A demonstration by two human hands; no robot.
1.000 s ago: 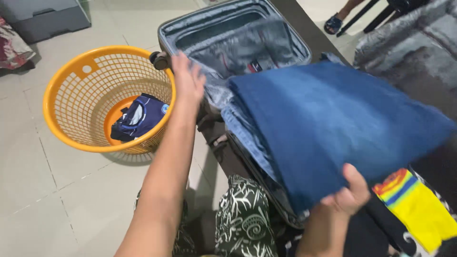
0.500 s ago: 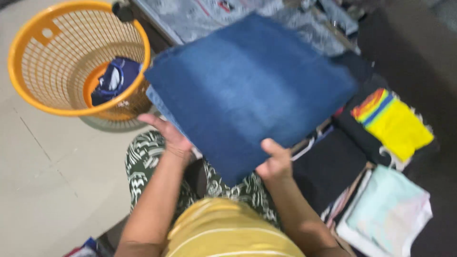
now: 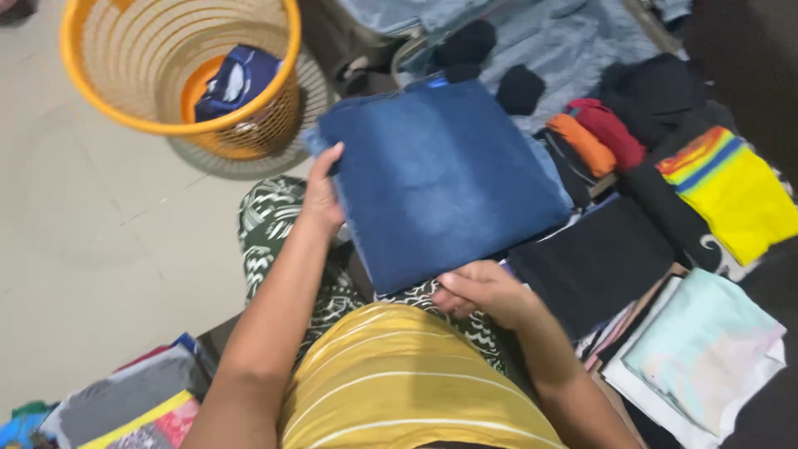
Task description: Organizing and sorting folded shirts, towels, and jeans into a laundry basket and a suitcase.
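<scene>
At the centre of the frame, folded blue jeans (image 3: 436, 179) are held flat between both hands: the left hand (image 3: 322, 198) has its fingers closed on the left edge, the right hand (image 3: 482, 291) grips the lower edge. Upper left, an orange basket (image 3: 125, 112) holds a navy garment (image 3: 237, 79); folded clothes (image 3: 698, 349) lie at right

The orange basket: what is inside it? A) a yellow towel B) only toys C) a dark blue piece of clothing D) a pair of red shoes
C: a crumpled dark blue garment with some white on it lies at the bottom of the orange basket, and nothing else shows inside.
</scene>
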